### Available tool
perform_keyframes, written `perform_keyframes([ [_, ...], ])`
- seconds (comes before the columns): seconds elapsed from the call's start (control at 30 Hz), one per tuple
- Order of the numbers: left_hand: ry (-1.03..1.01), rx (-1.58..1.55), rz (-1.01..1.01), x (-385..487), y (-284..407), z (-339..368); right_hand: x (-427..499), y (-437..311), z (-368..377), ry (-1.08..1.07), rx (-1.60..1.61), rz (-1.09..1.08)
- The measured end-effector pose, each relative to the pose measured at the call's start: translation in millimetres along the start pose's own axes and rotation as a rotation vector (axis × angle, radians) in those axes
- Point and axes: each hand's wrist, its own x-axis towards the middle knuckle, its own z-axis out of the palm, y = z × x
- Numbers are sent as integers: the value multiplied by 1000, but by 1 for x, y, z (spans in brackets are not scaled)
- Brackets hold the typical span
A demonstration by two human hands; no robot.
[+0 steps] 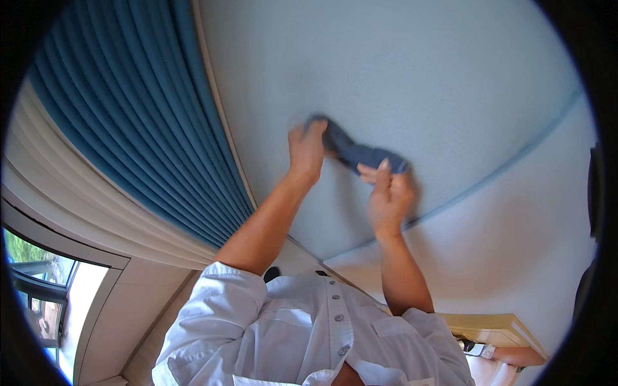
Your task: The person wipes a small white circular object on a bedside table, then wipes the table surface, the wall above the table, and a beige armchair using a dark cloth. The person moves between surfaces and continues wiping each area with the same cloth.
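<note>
A dark blue-grey folded cloth (359, 149) is stretched between my two hands, in front of the pale wall. My left hand (307, 147) grips its upper left end, somewhat blurred. My right hand (390, 193) pinches the lower right end, with the thumb on the near side. The cloth hangs slightly bent between them; what kind of cloth piece it is cannot be told. Both hands are raised, clear of my shirt.
Blue pleated curtains (140, 120) and a cream curtain (96, 193) hang at the left, beside a window (43, 289). The pale wall (434, 72) lies behind my hands. A yellowish frame (487, 325) is at the lower right.
</note>
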Motion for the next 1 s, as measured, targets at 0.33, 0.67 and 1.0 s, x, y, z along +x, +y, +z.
perform_keyframes([
  [0.33,164,253,-481,3,-104,-115,-77,123,64,-334,-248,235],
  [0.67,-388,67,429,62,140,25,82,-104,42,107,155,-258],
  [1.0,-95,176,305,79,50,-89,5,-25,114,-92,-7,-38],
])
